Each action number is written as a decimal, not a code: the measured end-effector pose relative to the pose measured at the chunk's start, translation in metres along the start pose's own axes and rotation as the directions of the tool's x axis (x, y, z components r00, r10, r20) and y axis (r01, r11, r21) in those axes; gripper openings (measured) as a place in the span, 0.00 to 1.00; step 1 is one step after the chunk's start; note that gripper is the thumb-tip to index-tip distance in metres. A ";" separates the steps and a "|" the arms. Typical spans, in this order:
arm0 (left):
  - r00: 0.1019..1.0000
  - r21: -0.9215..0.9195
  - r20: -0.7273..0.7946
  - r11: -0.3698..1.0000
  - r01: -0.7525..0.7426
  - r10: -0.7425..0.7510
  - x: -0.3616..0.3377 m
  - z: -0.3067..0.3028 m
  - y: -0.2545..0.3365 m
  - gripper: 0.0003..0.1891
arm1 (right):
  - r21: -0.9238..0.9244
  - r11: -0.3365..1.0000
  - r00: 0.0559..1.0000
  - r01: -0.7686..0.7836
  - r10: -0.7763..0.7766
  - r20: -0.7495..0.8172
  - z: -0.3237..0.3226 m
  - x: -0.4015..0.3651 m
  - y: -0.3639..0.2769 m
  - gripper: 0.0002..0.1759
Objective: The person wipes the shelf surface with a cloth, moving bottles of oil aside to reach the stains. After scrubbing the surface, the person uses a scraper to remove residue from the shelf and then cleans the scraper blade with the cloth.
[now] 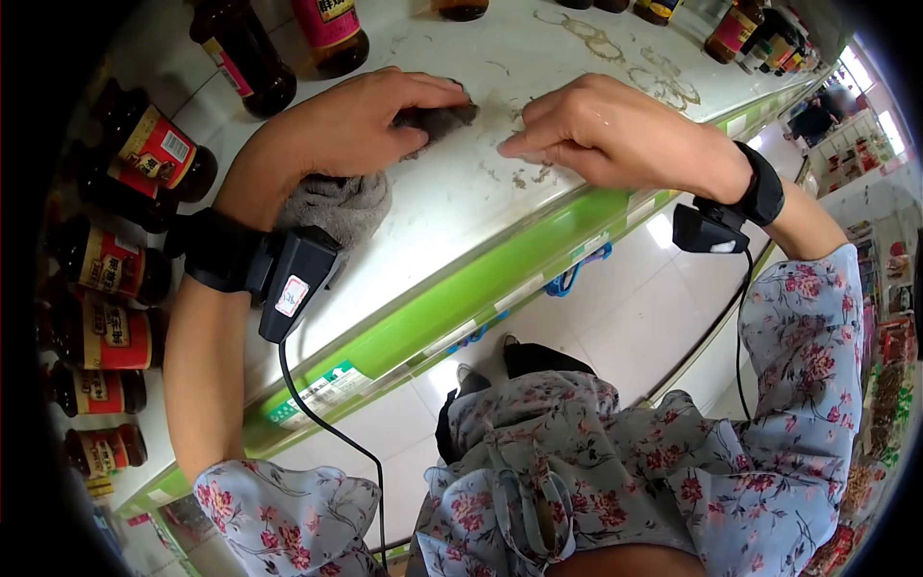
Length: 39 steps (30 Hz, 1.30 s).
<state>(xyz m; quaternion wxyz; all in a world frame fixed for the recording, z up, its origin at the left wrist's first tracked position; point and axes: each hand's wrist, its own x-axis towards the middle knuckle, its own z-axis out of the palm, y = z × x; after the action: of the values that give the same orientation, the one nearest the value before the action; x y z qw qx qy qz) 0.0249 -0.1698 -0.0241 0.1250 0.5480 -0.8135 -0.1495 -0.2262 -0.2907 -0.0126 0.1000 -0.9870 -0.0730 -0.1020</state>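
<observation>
My left hand (370, 115) is closed over a grey cloth, its fingers curled round a dark, damp-looking bunch (439, 120). More grey towel (348, 207) lies bunched under my left wrist; whether it is the same piece is hidden by the hand. To the right, my right hand (601, 135) is curled with its fingers bent together, the fingertips down at the white shelf (452, 207). Nothing shows in those fingers. Dark crumbs of dirt (524, 179) lie on the shelf by the right fingertips. Brown ring stains (586, 38) mark the surface farther back.
Sauce bottles (240, 58) stand at the back left, and several red-labelled jars (111, 332) line the left side. More bottles (735, 34) are at the back right. A green price rail (413, 322) runs along the shelf's front edge. Stocked shelves (894, 365) stand across the aisle.
</observation>
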 end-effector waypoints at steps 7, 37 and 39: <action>1.000 0.010 0.003 1.000 -0.025 0.025 0.001 0.000 -0.003 0.30 | -0.029 0.999 0.999 0.041 -0.041 0.009 0.001 0.007 0.004 0.05; 0.973 -0.019 0.229 0.999 -0.036 0.039 -0.014 -0.023 0.065 0.31 | 0.061 0.998 0.985 -0.031 0.040 -0.166 0.028 -0.011 -0.017 0.06; 0.956 -0.024 0.277 0.995 -0.093 0.096 -0.026 -0.026 0.071 0.31 | 0.103 0.994 0.986 -0.040 0.056 -0.157 0.025 -0.020 -0.027 0.07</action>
<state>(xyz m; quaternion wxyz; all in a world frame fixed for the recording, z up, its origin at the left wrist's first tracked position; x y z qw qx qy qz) -0.0170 -0.1231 0.0261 0.0197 0.4813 -0.8474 -0.2233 -0.2451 -0.2618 -0.0360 0.1569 -0.9710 -0.0460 -0.1744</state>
